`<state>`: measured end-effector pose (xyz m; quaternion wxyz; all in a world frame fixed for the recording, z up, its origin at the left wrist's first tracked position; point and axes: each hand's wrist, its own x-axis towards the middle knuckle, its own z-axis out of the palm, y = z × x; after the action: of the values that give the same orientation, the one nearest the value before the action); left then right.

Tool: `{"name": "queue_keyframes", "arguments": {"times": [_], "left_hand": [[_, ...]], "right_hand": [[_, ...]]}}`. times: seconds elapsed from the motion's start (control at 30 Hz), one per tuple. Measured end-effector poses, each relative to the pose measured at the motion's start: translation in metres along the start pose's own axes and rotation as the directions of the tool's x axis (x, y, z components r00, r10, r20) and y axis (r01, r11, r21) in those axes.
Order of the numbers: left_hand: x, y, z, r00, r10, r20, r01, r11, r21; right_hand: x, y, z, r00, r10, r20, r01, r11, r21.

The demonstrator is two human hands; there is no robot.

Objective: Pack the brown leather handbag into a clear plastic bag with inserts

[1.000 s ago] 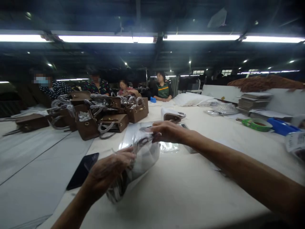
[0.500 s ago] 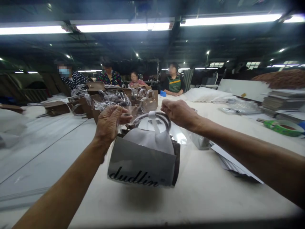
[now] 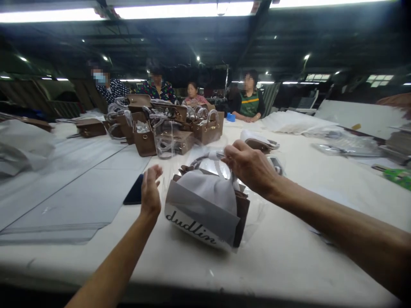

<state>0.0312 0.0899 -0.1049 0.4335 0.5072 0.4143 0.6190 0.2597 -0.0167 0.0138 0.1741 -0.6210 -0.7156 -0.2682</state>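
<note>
A brown handbag (image 3: 243,218) sits tilted in a clear plastic bag (image 3: 257,216) in front of me. White wrapping (image 3: 205,188) and a card (image 3: 192,231) lettered "dudlin" cover its near side. My right hand (image 3: 248,167) is closed at the top right, gripping the plastic beside the wrapped handles; the fingers partly hide the exact hold. To the left of the handbag, my left hand (image 3: 150,190) is held up with its fingers stretched out and nothing in it. A dark flat object (image 3: 134,191) lies just behind that hand.
Several brown handbags (image 3: 207,130) with wrapped handles crowd the far side of the white table (image 3: 128,261). Grey sheets (image 3: 77,192) lie at left, plastic sleeves (image 3: 346,147) at right, near green tape (image 3: 398,176). Several people, one in a green top (image 3: 250,105), are across the table.
My left hand has let go of the plastic and moved down, away from the bag. The handbag has come down and tilted, while my right hand keeps its hold. The view has turned slightly.
</note>
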Motion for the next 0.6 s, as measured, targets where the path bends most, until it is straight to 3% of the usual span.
{"name": "queue_keyframes", "arguments": {"times": [0.1,0.23,0.43,0.6], "left_hand": [[-0.055,-0.029,-0.035,0.989,-0.132,-0.059,0.138,0.985,0.101],[-0.100,-0.048,-0.042,0.953,-0.268,0.140,0.260,0.963,0.074],[-0.083,-0.049,-0.029,0.947,-0.299,0.121,0.305,0.952,-0.030],[-0.081,-0.059,-0.029,0.952,-0.298,0.074,0.302,0.952,-0.051]], "right_hand": [[0.004,0.000,0.007,0.999,-0.001,-0.043,0.004,0.997,0.071],[0.016,-0.002,0.012,0.993,0.015,-0.114,0.008,0.979,0.204],[0.019,0.002,0.023,0.975,0.131,-0.177,-0.064,0.938,0.341],[0.011,0.008,0.030,0.942,0.309,-0.133,-0.244,0.900,0.362]]}}
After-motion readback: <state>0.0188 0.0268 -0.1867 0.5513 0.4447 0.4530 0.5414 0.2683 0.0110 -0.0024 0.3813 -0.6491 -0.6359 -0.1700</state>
